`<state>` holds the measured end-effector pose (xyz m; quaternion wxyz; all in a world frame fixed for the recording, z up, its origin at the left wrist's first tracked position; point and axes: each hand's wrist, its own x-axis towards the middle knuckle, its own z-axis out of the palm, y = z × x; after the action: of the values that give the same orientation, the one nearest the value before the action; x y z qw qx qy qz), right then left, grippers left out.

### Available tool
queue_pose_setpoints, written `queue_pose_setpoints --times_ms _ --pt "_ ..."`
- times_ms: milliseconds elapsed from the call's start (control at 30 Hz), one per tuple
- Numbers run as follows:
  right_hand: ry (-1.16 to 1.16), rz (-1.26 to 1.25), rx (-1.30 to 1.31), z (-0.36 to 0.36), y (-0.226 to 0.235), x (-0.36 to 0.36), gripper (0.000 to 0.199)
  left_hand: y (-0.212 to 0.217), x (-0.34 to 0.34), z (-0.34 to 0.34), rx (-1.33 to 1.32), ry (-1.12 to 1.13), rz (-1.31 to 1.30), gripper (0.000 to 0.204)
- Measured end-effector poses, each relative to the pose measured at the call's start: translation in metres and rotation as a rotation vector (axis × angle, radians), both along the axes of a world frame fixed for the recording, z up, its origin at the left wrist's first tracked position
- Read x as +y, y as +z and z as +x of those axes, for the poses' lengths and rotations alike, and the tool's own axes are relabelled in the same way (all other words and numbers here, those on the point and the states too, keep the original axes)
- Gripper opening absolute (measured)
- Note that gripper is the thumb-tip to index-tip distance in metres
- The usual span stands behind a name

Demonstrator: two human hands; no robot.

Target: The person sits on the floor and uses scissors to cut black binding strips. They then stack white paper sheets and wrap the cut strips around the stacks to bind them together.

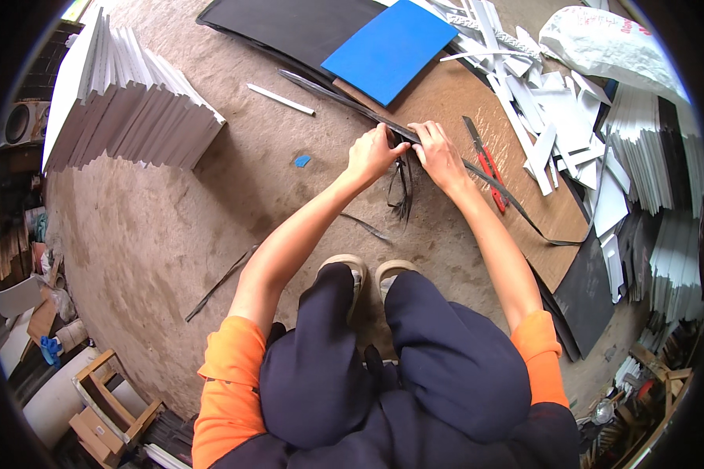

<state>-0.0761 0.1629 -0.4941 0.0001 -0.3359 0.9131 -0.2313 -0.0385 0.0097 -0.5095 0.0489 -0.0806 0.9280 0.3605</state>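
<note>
- Both hands sit at upper centre of the frame: the left hand [371, 152] and right hand [440, 156] each pinch a bundle of thin black strips [401, 184], whose loose ends dangle toward the floor.
- Risk: strips could slip free or tangle if either pinch loosens.
- The red utility knife [489, 168] lies just beside the right hand on the brown board [516, 227]; a careless sweep might catch its blade.

Both bare forearms rise from the lower edge toward the upper middle of the frame, converging as they go. The left hand [373, 153] sits just left of centre, knuckles up, fingers curled tight into a pinch at its upper right. The right hand [440, 152] lies just beside it — nearly touching — palm down, fingers bent and pressed close together. Orange short sleeves cover the upper arms; the knees, in dark trousers, fill the bottom centre.
</note>
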Motion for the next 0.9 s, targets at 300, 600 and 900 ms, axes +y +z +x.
queue_pose_setpoints --times_ms 300,600,900 --pt "-0.171 -0.304 -0.356 0.023 0.022 0.004 0.018 0.005 0.012 0.021 -0.032 0.248 0.687 0.026" --pt "-0.548 -0.196 -0.189 0.031 0.053 0.067 0.015 0.014 -0.095 0.074 0.206 0.59 0.691 0.021" --pt "-0.987 -0.172 0.105 -0.002 0.027 0.195 0.013 0.019 -0.201 0.113 0.321 1.209 1.16 0.016"
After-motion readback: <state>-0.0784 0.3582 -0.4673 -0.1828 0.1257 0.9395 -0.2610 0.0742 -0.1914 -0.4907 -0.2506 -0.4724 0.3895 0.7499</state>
